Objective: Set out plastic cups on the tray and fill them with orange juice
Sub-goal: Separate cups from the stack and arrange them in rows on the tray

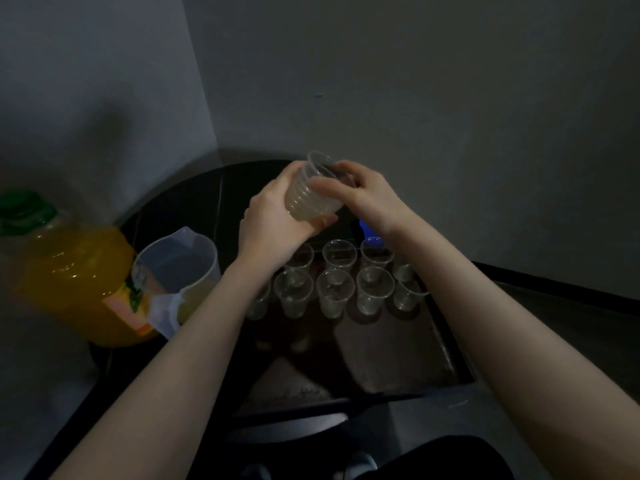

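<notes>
Cups stack [313, 192] tilted, raised above tray [408, 348], rim pointing away from me. Left hand [273, 220] wraps stack's lower end, fingers curled under base. Right hand [363, 192] pinches topmost cup near rim, thumb on ribbed side. Both grips closed on stack. Below hands, loose cups [334, 294] stand upright in two rows on tray's far part, all clear, no juice inside. Juice bottle [72, 271] with green cap stands left on table [194, 202], plastic jug [176, 271] just beside it.
</notes>
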